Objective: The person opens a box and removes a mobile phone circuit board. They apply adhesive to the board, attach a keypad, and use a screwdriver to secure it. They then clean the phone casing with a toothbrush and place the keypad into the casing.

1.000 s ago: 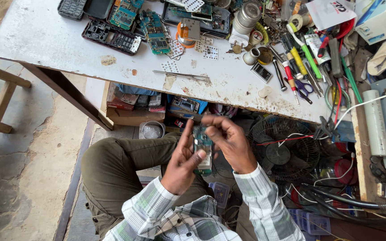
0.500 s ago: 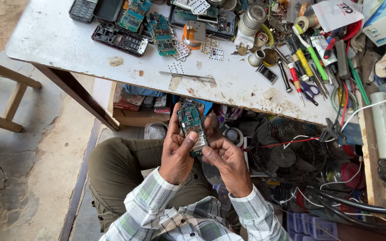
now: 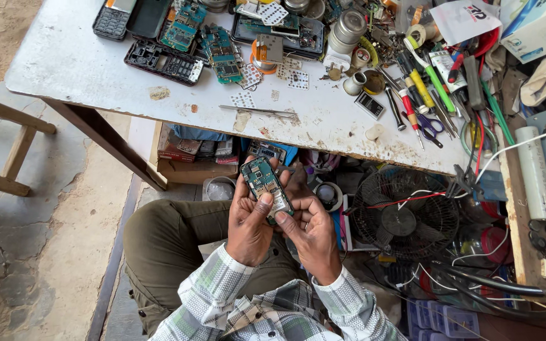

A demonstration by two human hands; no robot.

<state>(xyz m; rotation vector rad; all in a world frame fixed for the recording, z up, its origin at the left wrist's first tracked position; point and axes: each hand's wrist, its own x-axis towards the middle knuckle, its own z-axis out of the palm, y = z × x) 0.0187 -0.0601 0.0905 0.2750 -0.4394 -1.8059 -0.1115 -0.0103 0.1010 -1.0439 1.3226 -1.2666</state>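
The bare green circuit board point(image 3: 264, 187) sits over the person's lap, below the near edge of the white table point(image 3: 71, 63); it looks light, stiff and fragile, best held by its long edges; the left hand point(image 3: 249, 221) is clamped around it, thumb on its face; the right hand point(image 3: 314, 232) pinches its lower end.

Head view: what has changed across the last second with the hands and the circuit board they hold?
The green circuit board, first half hidden between both hands with fingers spread, has been turned face up. The left hand now cradles it, thumb pressed on its face, and the right hand has closed in to grip its lower end. Both hands stay in front of the table, whose phone parts and tools lie unchanged.
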